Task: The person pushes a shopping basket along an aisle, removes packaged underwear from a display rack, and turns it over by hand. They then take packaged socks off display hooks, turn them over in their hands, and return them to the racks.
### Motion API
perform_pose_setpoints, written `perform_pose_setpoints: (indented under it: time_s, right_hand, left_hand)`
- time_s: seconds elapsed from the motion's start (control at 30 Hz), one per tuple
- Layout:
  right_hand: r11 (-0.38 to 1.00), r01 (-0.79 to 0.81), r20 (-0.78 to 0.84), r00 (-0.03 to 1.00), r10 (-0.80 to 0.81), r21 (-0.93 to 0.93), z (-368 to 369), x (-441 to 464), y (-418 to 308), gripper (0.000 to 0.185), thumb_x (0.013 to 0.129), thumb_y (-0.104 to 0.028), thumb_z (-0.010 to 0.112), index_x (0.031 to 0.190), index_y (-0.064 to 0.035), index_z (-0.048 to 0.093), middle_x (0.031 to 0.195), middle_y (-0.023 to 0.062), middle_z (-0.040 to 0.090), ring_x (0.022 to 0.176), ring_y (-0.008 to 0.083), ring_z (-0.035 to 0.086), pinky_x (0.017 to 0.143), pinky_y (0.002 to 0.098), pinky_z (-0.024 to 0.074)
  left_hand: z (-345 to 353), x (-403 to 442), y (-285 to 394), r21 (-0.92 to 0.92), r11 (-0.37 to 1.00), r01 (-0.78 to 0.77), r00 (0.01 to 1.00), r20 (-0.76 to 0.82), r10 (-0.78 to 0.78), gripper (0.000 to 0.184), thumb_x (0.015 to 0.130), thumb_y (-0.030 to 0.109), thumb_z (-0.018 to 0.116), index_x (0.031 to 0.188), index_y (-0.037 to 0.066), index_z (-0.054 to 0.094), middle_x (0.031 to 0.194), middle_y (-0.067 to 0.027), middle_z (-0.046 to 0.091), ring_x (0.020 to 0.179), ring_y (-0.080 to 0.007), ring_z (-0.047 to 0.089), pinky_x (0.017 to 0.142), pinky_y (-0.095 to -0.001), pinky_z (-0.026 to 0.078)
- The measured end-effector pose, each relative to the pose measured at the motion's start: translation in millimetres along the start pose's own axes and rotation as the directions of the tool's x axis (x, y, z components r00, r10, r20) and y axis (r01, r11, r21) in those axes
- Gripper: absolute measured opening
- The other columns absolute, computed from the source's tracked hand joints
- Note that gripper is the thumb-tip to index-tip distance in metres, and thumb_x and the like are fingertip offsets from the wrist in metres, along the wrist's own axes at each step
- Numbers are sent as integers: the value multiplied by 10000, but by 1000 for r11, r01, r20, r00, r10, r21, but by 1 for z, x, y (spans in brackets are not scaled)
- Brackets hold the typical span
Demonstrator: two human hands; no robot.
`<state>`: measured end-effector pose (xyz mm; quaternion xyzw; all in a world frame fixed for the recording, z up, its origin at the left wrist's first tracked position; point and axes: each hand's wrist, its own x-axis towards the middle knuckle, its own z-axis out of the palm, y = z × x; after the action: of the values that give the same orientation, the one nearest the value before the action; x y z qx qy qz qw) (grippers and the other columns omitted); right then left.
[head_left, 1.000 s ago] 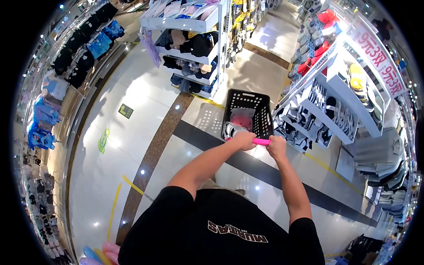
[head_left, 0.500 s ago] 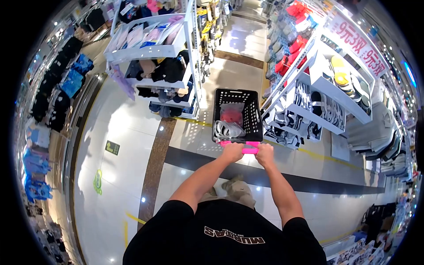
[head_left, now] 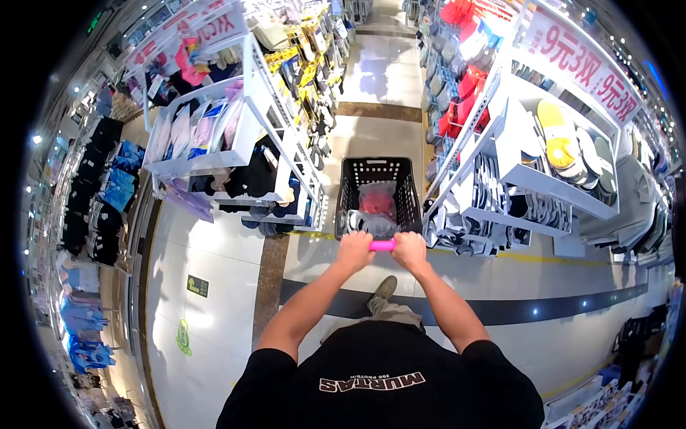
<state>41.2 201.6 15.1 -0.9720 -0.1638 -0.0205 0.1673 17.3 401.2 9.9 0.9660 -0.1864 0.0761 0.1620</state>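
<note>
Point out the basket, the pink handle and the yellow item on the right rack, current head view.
Basket (head_left: 409, 193): head view, now; on its right side wall.
Pink handle (head_left: 382, 245): head view, now; on the bare middle, between the hands.
Yellow item (head_left: 555, 129): head view, now; on its upper part.

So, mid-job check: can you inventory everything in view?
perforated plastic basket: one, black, centre
bar handle: one, pink, basket's near end
clear-wrapped packet: one, pinkish-red, in basket
crinkly packet: one, whitish, in basket, nearer
metal shelf stands: two, white, either side
printed signs: two, white-red, atop stands
hanging garments: uncountable, blue, far left
draped garments: uncountable, grey, right
arrow floor sticker: one, dark green, left
footprint sticker: one, bright green, below it
left hand, right hand: one each, bare, on handle
shoe: one, olive, floor
</note>
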Motion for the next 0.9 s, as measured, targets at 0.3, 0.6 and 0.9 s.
perform_pose_setpoints:
  time_s: [0.3, 0.6, 0.9]
  right_hand:
    - [999, -39, 157, 987, 39, -1, -26, 114, 34, 140, 692, -224, 708, 766, -105, 717, 714, 138, 690, 698, 341, 689, 668, 459, 551]
    - [997, -52, 135, 990, 43, 64, -13, 147, 34, 139, 684, -218, 703, 757, -101, 690, 696, 133, 680, 677, 332, 686, 622, 472, 535]
    - [999, -38, 111, 993, 33, 36, -18, 222, 60, 115, 688, -201, 678, 766, -119, 702, 697, 153, 678, 666, 363, 675, 618, 487, 530]
  left_hand:
    - [-10, 116, -22, 51, 979, 198, 976, 82, -202, 175, 768, 263, 710, 753, 109, 629, 777, -82, 668, 747, -283, 658, 691, -431, 482]
    - [-5, 151, -60, 56, 988, 142, 989, 26, -143, 156, 762, 272, 676, 715, 126, 649, 706, -86, 665, 700, -296, 660, 647, -444, 489]
    - [1, 218, -90, -48, 986, 159, 987, 0, -160, 194, 801, 265, 688, 726, 96, 629, 745, -98, 666, 740, -305, 659, 684, -439, 483]
